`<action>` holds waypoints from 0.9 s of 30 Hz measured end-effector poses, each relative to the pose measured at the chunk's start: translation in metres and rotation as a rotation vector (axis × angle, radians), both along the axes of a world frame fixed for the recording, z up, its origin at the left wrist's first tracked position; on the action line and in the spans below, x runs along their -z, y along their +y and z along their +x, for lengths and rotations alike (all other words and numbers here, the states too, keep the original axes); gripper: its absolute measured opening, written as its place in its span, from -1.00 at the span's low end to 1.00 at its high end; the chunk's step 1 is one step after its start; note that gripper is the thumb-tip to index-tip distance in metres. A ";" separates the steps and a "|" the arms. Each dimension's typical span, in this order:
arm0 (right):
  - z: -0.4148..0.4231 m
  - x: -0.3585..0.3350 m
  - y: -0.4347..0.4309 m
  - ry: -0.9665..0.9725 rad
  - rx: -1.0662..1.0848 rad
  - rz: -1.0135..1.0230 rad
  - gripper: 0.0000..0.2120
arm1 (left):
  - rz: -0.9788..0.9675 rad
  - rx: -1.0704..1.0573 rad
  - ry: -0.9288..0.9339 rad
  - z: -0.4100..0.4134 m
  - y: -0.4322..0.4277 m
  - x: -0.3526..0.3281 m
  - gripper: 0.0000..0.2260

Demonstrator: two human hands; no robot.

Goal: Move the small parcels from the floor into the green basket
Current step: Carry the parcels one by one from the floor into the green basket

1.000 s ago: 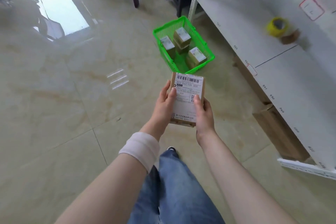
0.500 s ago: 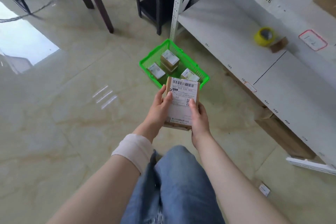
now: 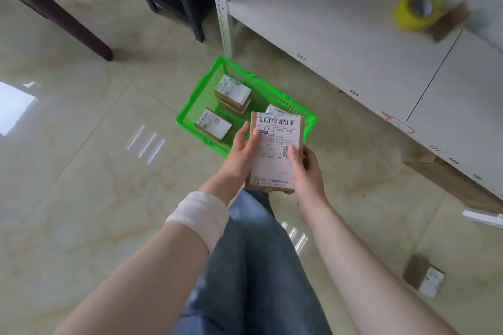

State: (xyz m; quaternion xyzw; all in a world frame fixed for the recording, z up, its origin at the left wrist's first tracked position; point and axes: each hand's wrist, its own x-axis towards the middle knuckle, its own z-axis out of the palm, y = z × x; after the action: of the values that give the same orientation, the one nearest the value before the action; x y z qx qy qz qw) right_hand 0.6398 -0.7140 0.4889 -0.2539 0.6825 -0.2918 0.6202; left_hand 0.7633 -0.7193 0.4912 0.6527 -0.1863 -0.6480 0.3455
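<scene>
Head view: a white shelf (image 3: 340, 22) fills the upper right. Below its corner, mid-frame, the green basket (image 3: 190, 106) sits on the floor with three small parcels (image 3: 232, 91) inside. A labelled parcel (image 3: 275, 155) overlaps its near rim, gripped by the left hand (image 3: 239, 155) and right hand (image 3: 307, 171) at either edge. A loose parcel (image 3: 424, 276) lies on the floor at lower right.

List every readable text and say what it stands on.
"052 052 E05 050": label on the held parcel.
"557" and "555": white shelf edge.
Small print on that label, and labels on the parcels in the green basket and the floor parcel: too blurred.
</scene>
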 end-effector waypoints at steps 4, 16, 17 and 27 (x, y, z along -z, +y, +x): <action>0.004 0.071 -0.032 -0.020 0.037 0.053 -0.63 | 0.052 0.142 0.034 0.019 -0.060 0.074 -0.56; 0.024 0.351 -0.040 -0.136 0.265 0.108 -0.24 | 0.015 0.258 0.023 0.044 -0.109 0.352 -0.85; 0.025 0.359 -0.036 -0.159 0.296 0.141 -0.20 | 0.016 0.214 0.044 0.044 -0.103 0.361 -0.85; 0.023 0.369 -0.050 -0.135 0.563 0.287 -0.67 | 0.136 0.219 -0.259 0.037 -0.068 0.365 -0.77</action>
State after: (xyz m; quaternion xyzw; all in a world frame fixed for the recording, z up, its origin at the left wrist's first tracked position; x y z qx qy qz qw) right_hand 0.6629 -0.7638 0.1197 0.0547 0.7174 -0.3688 0.5885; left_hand 0.8000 -0.7869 0.1262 0.7283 -0.2549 -0.6035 0.2011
